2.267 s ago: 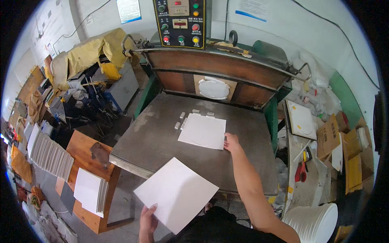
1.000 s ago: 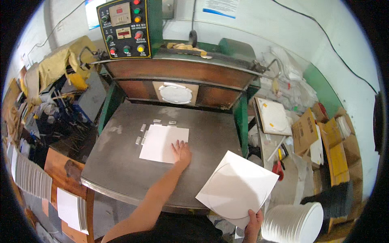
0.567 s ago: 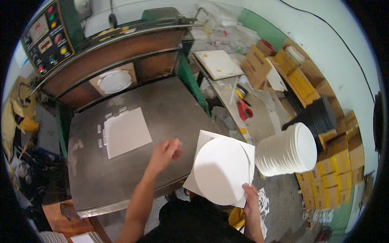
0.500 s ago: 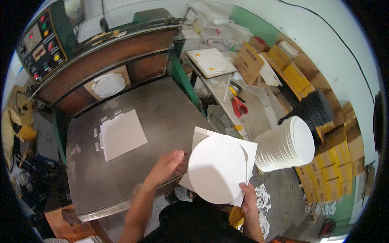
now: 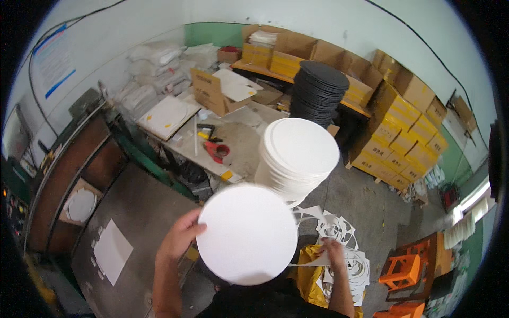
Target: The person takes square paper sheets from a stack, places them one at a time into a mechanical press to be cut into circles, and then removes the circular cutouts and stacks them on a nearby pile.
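In front of my body is a round white disc [image 5: 247, 234], thin and flat. My left hand [image 5: 183, 233] grips it at its left edge, thumb on top. My right hand [image 5: 333, 253] is closed on a white cut-out frame [image 5: 313, 261], a sheet with a round opening, and is apart from the disc. Beneath that hand are a heap of similar white offcuts [image 5: 358, 270] and a yellow bag [image 5: 310, 281]. Just beyond the disc rises a tall stack of white discs [image 5: 299, 148]. A white square sheet [image 5: 113, 252] lies on the press's dark bed [image 5: 143, 212], at left.
A stack of black discs [image 5: 318, 90] stands behind the white one. The side table [image 5: 244, 135] carries red-handled tape dispenser [image 5: 216, 152] and a cardboard piece [image 5: 207, 91]. Taped cartons [image 5: 395, 143] are piled at right, with orange stools [image 5: 400, 270] nearer.
My view has swung right. The disc has come away from its surrounding sheet and is now in my left hand. My right hand has carried the cut-out frame right, over the offcut heap.
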The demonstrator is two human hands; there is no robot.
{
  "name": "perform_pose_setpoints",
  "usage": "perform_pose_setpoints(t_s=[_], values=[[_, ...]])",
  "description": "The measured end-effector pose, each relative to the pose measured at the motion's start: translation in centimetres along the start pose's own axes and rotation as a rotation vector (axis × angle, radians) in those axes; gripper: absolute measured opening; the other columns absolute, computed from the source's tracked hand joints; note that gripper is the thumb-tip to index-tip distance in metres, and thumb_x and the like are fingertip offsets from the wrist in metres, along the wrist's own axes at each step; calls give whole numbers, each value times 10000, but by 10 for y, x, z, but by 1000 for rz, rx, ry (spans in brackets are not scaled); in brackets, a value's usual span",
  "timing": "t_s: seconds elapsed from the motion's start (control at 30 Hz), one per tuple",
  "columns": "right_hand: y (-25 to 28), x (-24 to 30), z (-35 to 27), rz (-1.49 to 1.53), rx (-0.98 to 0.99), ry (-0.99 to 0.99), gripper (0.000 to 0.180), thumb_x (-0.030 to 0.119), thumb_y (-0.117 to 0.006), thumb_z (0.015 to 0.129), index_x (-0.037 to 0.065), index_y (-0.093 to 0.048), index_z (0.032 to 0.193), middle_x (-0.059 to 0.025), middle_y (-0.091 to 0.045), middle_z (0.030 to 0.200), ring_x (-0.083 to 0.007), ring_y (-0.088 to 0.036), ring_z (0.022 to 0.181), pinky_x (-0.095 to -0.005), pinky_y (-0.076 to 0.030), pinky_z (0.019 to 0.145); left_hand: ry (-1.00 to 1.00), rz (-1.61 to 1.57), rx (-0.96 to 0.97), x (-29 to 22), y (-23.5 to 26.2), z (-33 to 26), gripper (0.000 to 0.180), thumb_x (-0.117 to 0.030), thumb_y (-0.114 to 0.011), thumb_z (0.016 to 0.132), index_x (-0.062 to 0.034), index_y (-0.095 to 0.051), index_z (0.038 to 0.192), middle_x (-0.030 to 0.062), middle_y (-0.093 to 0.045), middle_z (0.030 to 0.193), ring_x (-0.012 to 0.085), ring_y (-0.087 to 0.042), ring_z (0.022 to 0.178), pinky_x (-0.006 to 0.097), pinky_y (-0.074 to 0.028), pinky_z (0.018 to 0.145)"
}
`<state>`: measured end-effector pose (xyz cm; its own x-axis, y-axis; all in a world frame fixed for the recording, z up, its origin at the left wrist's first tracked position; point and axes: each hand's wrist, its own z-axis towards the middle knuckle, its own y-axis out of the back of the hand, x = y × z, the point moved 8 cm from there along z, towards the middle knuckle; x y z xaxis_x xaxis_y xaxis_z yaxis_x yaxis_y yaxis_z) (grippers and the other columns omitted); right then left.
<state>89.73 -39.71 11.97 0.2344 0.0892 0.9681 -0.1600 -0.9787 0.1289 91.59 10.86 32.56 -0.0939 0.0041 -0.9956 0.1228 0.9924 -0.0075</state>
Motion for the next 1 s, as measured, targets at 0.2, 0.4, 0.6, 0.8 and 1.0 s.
perform_pose_setpoints(t_s=[0.2,0.4,0.6,0.8,1.0], values=[[182,51,-9,-1149,-637,-78,241,256,-552,873,31,-637,883,-219,-669,839,-420,-643,804,-511,-503,695,-174,-415,-53,-68,-74,153,394,-103,-464,971,-26,-425,1356,96,-563,1236,186,-587,1055,358,-505,864],[273,-66,-41,-1397,-724,-411,184,160,-488,867,55,-640,864,-199,-682,835,-382,-659,801,-513,-482,758,-24,-301,-23,-40,-134,240,390,-153,-481,975,-17,-436,1339,108,-607,1176,207,-641,993,352,-542,824],[227,-280,-97,-997,-317,-1129,534,222,-487,894,0,-355,1360,-141,-384,1371,-303,-431,1194,-472,-382,957,101,-239,-33,-28,-147,252,416,-208,-497,969,12,-454,1318,142,-618,1166,248,-661,975,376,-554,821],[72,-363,-10,-663,335,-919,297,216,-514,910,40,-494,1149,-108,-495,1028,-239,-491,856,-419,-433,692,178,-211,-128,-44,-122,227,517,-287,-547,959,17,-405,1352,194,-627,1113,261,-683,881,384,-569,765],[-88,-318,65,566,994,-1143,188,234,-465,949,71,-531,884,-122,-496,906,-212,-476,724,-396,-412,616,68,-46,-344,25,-42,50,353,-248,-496,992,-65,-487,1292,126,-676,870,158,-653,654,287,-533,582]])
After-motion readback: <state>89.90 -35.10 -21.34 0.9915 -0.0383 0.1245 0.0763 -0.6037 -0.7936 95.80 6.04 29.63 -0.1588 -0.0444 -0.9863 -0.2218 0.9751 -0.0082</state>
